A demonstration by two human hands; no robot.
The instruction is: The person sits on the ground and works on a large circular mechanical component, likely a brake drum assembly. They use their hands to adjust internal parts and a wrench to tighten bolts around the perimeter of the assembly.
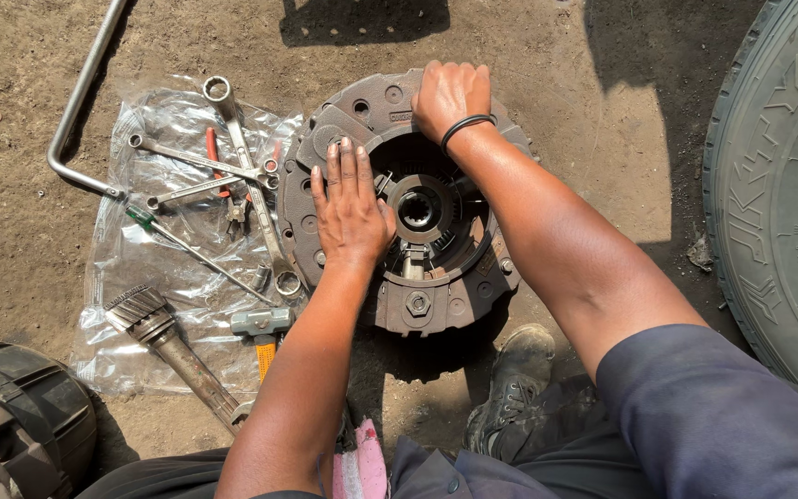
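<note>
A round, rusty-brown clutch pressure plate (pixel 436 296) is lying flat on the dirt ground (pixel 602 139), straight ahead of the person, and both bare hands are laid on it. The left hand (pixel 351 208) is spread open, palm down, fingers extended and pressed flat on the plate's near-left rim beside the splined centre hub (pixel 417 211). The right hand (pixel 450 95) is curled over the far rim, fingers hooked around the outer edge in a grip, with a black band (pixel 465 124) worn at the wrist. The plate appears to be steadied or turned in place; a firm hold on the rim and a level seat on the ground would be called for by any further handling. Just left of the left hand, a crumpled clear plastic sheet (pixel 140 356) is spread as a mat, carrying several spanners (pixel 233 125), a screwdriver (pixel 196 254), a hammer (pixel 263 334) and a splined shaft (pixel 173 351); a bent steel bar (pixel 80 97) lies beyond it. Well to the right of the right hand, a large tyre (pixel 787 203) is seen with raised lettering moulded on its dark sidewall. No packages or signs are visible.
</note>
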